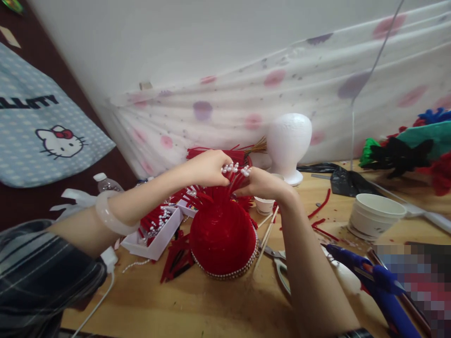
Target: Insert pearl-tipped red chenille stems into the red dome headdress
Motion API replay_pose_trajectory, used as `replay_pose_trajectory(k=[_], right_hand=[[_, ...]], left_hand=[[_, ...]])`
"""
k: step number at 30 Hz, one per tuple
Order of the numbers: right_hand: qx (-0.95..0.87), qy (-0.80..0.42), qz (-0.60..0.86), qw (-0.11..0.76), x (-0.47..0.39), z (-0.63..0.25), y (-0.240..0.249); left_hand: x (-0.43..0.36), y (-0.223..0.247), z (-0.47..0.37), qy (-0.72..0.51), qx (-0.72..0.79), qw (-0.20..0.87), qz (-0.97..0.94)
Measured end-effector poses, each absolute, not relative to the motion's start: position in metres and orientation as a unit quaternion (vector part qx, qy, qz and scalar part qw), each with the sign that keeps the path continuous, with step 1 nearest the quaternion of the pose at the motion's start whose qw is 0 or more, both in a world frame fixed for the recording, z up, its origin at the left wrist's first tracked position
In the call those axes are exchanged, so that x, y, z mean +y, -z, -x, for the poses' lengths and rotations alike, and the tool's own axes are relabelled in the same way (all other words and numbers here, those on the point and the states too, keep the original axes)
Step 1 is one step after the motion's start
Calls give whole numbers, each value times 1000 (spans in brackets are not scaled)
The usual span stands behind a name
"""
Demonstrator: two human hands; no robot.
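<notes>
A rounded red cap (223, 239) with a string of white beads along its lower edge sits on the wooden table. Red stems tipped with white pearl beads (230, 167) rise from its top. My left hand (211, 168) is at the stems on the left, its fingers closed round them near the beads. From the right, my right hand (259, 184) reaches the same bunch, fingers bent against the stems. Parts of both hands' fingertips are hidden behind the stems.
A white box (157, 237) of beaded red stems lies left of the cap. Scissors (282, 270), a blue glue gun (373, 277) and a white pot (375, 216) are on the right. A white foam head (289, 143) stands behind.
</notes>
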State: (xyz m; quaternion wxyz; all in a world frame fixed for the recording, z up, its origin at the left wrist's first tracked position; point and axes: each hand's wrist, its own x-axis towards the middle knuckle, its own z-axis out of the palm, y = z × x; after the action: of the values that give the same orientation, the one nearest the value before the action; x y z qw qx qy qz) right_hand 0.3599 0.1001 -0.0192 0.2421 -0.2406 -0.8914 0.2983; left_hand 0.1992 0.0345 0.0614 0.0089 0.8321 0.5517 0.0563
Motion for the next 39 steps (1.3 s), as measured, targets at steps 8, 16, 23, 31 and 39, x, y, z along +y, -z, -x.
replay_pose_trajectory(k=[8, 16, 23, 31, 39], right_hand=[[-888, -315, 265, 203, 94, -356, 16], [-904, -268, 298, 148, 94, -352, 15], [-907, -266, 290, 154, 95, -348, 17], [-907, -248, 288, 182, 94, -349, 18], [-910, -245, 275, 191, 94, -348, 19]], left_hand=[[37, -65, -199, -40, 570, 28, -821], [37, -65, -199, -47, 576, 32, -816], [38, -64, -198, -51, 568, 31, -821], [38, -63, -198, -61, 561, 39, -825], [38, -62, -196, -68, 564, 38, -822]])
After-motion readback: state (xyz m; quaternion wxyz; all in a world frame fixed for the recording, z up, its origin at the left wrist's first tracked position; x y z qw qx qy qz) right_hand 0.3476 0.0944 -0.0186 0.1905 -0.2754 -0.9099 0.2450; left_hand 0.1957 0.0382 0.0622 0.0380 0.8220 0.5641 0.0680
